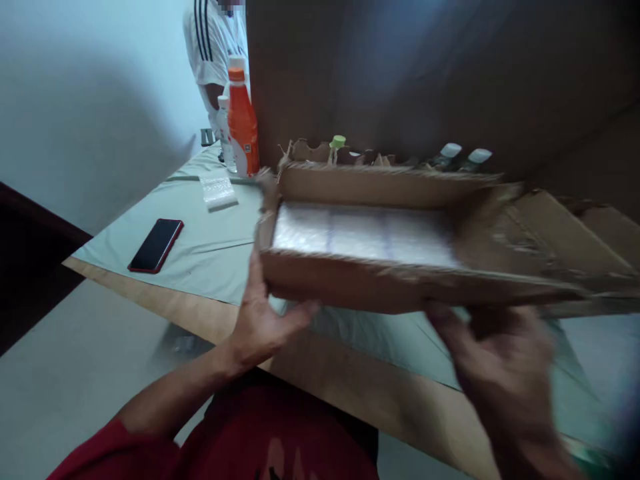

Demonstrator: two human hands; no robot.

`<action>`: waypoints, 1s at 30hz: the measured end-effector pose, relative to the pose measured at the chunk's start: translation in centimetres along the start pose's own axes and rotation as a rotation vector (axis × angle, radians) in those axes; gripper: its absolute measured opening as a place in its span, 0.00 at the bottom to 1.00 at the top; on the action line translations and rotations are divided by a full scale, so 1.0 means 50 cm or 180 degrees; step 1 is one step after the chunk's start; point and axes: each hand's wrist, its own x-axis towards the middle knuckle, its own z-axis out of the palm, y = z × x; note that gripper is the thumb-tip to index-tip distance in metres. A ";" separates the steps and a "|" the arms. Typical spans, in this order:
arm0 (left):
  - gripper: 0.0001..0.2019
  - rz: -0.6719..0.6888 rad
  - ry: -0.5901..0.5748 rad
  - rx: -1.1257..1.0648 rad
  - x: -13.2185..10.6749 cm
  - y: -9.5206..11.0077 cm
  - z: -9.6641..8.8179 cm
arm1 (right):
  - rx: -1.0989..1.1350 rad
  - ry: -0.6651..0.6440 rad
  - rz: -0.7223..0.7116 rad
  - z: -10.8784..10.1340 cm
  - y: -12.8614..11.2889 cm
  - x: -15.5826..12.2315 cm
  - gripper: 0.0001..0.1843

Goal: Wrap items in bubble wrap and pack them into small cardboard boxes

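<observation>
An open cardboard box (350,283) is lifted and tilted toward me above the table; pale plastic-wrapped packs (360,233) fill it. My left hand (260,320) grips the box's near left corner from below, fingers curled against its underside. My right hand (495,360) is blurred by motion under the box's near right edge, fingers reaching up to it. Torn flaps (565,247) hang off the box on the right.
A red-cased phone (156,245) lies on the grey-green cloth (215,247) over the wooden table. An orange bottle (243,120), a small bubble-wrap pack (218,192) and capped bottles (450,152) stand behind. A tall cardboard wall (425,73) rises at the back. A person in a white shirt (213,40) stands at the far end.
</observation>
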 end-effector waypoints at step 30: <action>0.49 -0.0004 0.0792 0.0933 0.111 -0.241 -0.043 | 0.0100 -0.1989 -0.0617 0.416 0.059 -0.046 0.29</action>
